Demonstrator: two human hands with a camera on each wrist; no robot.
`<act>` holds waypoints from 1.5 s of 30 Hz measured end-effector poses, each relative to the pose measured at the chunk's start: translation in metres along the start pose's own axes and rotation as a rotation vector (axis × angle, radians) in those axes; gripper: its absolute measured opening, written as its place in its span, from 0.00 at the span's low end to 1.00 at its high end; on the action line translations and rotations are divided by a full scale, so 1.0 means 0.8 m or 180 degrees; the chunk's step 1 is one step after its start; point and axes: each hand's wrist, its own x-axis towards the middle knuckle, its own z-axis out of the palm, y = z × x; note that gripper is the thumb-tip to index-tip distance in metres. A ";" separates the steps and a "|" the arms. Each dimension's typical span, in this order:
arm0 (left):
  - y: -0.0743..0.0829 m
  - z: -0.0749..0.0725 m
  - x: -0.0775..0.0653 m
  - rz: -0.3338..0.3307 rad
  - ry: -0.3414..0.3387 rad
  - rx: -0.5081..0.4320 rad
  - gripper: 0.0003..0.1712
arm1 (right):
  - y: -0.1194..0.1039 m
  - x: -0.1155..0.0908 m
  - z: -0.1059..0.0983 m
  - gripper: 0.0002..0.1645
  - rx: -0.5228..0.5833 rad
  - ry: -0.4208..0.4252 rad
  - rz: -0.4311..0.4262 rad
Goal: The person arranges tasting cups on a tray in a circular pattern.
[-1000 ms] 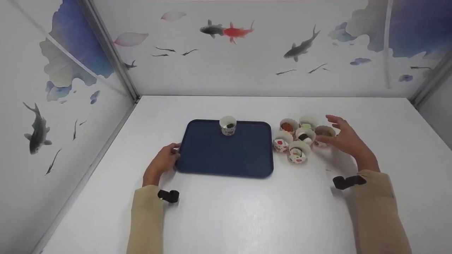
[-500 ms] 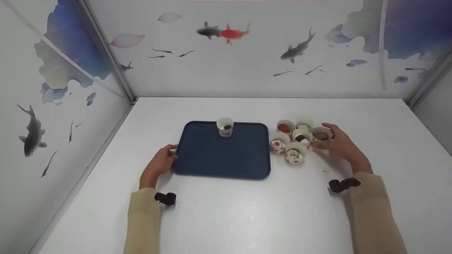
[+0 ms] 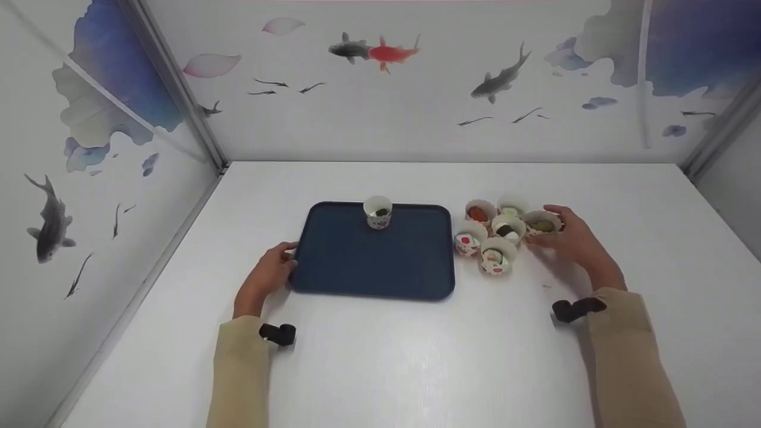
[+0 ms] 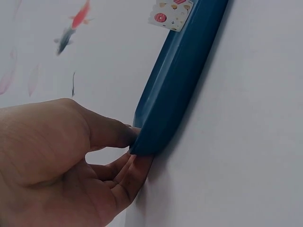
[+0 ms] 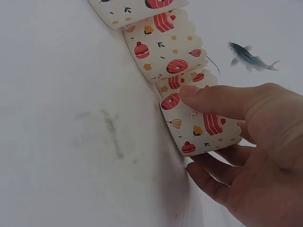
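Observation:
A dark blue tray (image 3: 371,255) lies on the white table. My left hand (image 3: 270,274) pinches its left edge; in the left wrist view, the thumb is at the rim and the fingers reach beneath the tray (image 4: 177,85). One patterned paper cup (image 3: 379,221) stands at the tray's far edge with a dark green piece inside. To the tray's right, my right hand (image 3: 574,244) grips the rightmost paper cup (image 3: 540,221), which holds something greenish-brown. Thumb and fingers span this printed cup (image 5: 176,124) in the right wrist view. The cup appears to rest on the table.
Several more paper cups sit clustered left of the right hand: one with an orange-red piece (image 3: 478,214), one with pale green (image 3: 510,208), one with a black-banded white piece (image 3: 507,230), and two nearer ones (image 3: 468,241). Printed walls (image 3: 416,119) enclose the table.
My right hand has come down around the rightmost cup and taken hold of it. The left hand stays at the tray's edge. The head view has shifted slightly.

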 end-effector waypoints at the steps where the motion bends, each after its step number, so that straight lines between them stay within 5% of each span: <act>1: 0.000 0.000 0.000 0.0010 -0.0001 0.0010 0.28 | -0.001 -0.001 0.000 0.61 0.0005 0.0017 0.0010; 19: -0.001 0.002 0.002 -0.0055 0.0001 -0.0030 0.28 | -0.037 -0.012 -0.003 0.56 0.0233 0.0518 -0.0135; 45: -0.002 -0.001 0.001 -0.0046 -0.0043 0.0039 0.29 | -0.106 -0.015 0.057 0.50 0.0181 0.0341 -0.0381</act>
